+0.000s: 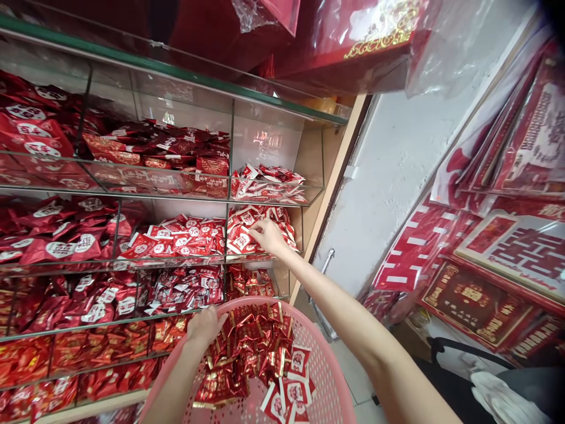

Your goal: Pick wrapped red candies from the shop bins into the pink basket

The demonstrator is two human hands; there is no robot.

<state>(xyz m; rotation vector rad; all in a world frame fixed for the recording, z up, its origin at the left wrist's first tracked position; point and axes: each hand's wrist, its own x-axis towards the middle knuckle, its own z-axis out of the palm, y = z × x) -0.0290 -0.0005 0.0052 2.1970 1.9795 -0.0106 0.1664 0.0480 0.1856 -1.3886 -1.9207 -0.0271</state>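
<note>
A pink plastic basket (335, 377) with a perforated wall stands tilted before me. My left hand (205, 327) grips its far left rim, thumb on the inner side. Inside lie several shiny red-and-gold wrapped candies (251, 344) and, toward the right, a few red-and-white candy packets (296, 391). My right hand (268, 237) reaches past the basket into a glass shelf compartment, fingers drawn together on a heap of red-and-white candy packets (241, 238). Whether a packet is between the fingertips is hard to see.
Glass dividers and a front glass strip (168, 261) bound the compartments, which hold heaps of red packets (66, 244). Red boxes in clear plastic (353, 53) overhang above. On the right are a wall (379, 176), red printed goods (477, 300) and white gloves (498, 397).
</note>
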